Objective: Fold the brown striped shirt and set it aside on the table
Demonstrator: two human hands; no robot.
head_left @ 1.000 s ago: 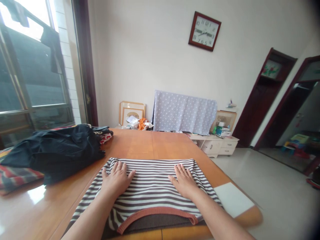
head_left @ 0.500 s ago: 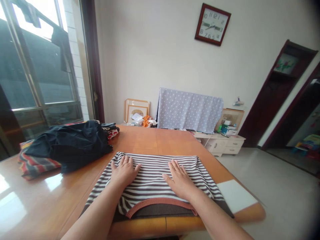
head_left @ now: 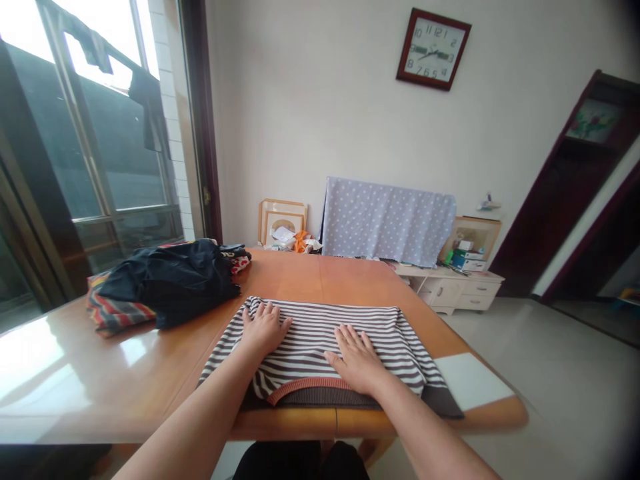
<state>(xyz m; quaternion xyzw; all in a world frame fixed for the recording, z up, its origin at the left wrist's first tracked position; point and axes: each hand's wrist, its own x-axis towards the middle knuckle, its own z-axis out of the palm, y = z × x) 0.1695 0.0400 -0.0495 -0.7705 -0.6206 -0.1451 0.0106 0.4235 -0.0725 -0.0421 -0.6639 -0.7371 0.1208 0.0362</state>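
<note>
A black-and-white striped sweater (head_left: 310, 347) lies folded over on itself near the front edge of the wooden table. Its rust-coloured ribbed neckband and a dark ribbed hem face me. My left hand (head_left: 265, 328) rests flat on the far left part of the stripes, fingers spread. Flat on the right half lies my right hand (head_left: 357, 357), its fingers also stretched out. Neither hand grips the cloth.
The wooden table (head_left: 290, 273) has a heap of dark and striped clothes (head_left: 175, 283) at its left. A pale flat sheet (head_left: 473, 380) lies at the right corner. Beyond stand a white cabinet (head_left: 463, 295) and something under a dotted cloth (head_left: 385, 220).
The camera view has shifted, bringing the table's front edge and my legs into sight. Both hands stay flat on the sweater, the right one slightly nearer its neckband.
</note>
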